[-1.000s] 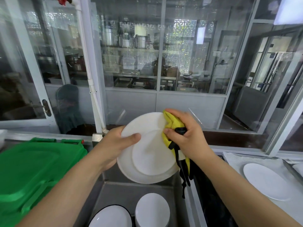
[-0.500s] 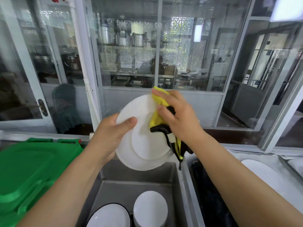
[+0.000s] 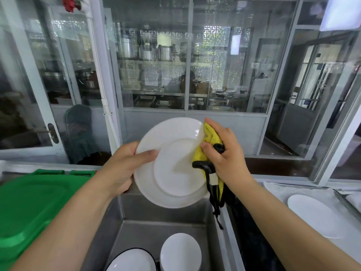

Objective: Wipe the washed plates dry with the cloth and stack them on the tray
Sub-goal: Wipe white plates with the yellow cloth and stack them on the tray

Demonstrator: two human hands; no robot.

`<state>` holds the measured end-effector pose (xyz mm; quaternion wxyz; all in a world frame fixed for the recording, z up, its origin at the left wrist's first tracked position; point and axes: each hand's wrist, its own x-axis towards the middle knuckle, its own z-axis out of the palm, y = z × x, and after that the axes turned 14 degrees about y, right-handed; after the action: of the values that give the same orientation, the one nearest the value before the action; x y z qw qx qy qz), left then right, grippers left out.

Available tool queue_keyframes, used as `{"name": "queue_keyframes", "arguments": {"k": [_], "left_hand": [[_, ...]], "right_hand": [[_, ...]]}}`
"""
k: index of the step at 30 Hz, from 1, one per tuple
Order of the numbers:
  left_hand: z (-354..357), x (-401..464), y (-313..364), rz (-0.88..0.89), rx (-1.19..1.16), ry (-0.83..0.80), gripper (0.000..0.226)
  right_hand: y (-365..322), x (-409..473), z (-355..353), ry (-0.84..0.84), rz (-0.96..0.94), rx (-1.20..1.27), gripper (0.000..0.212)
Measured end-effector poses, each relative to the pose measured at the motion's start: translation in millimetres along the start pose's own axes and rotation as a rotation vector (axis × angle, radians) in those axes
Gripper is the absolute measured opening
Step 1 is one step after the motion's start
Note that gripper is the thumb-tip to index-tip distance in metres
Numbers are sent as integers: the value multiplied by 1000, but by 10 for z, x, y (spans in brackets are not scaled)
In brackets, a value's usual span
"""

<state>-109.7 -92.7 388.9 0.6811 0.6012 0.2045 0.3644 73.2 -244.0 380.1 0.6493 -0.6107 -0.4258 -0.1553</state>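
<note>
I hold a round white plate (image 3: 172,163) tilted up over the steel sink (image 3: 140,231). My left hand (image 3: 125,165) grips its left rim, thumb on the face. My right hand (image 3: 224,153) grips a yellow cloth with black trim (image 3: 210,141) and presses it against the plate's right rim. A black strap of the cloth hangs down below the hand. In the sink lie a white plate (image 3: 180,251) and a black-rimmed plate (image 3: 132,261). One white plate (image 3: 312,214) lies on the cloth-lined tray (image 3: 277,189) at the right.
A green plastic crate lid (image 3: 33,200) sits to the left of the sink. A glass partition (image 3: 185,65) with metal frames runs behind the counter. A dark gap (image 3: 252,241) separates sink and tray.
The cloth hand slid from the plate's upper middle to its right rim. The plate turned and now sits a little lower in view.
</note>
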Motion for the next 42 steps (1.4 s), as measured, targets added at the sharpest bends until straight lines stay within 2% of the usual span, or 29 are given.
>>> {"name": "queue_keyframes", "arguments": {"k": [6, 10, 12, 14, 19, 22, 24, 27, 34, 39, 42], "left_hand": [[89, -55, -37, 63, 53, 87, 50], [157, -64, -55, 85, 120, 79, 34], [186, -77, -59, 100, 135, 70, 31], [187, -84, -59, 92, 113, 83, 33], [105, -93, -57, 53, -68, 204, 37], [34, -49, -64, 50, -210, 325, 18], [19, -17, -74, 32, -305, 394, 19], [53, 4, -106, 11, -427, 441, 41], [119, 5, -274, -80, -539, 475, 25], [192, -82, -383, -219, -615, 404, 30], [114, -93, -408, -264, -595, 386, 34]], "right_hand": [[-123, 16, -22, -53, -210, -291, 45], [-336, 97, 101, -90, -525, -432, 45], [-366, 113, 166, -123, -608, -466, 42], [-348, 140, 184, -118, -561, -447, 39], [-175, 187, 125, -43, -258, -310, 38], [-39, 61, 51, -19, -152, -270, 40], [10, -89, 60, 27, -154, -267, 40], [15, -329, 158, 135, -247, -340, 40], [-88, -735, 423, 176, -597, -537, 41], [-172, -858, 693, 104, -777, -667, 46], [-180, -930, 814, 60, -871, -664, 43]]}}
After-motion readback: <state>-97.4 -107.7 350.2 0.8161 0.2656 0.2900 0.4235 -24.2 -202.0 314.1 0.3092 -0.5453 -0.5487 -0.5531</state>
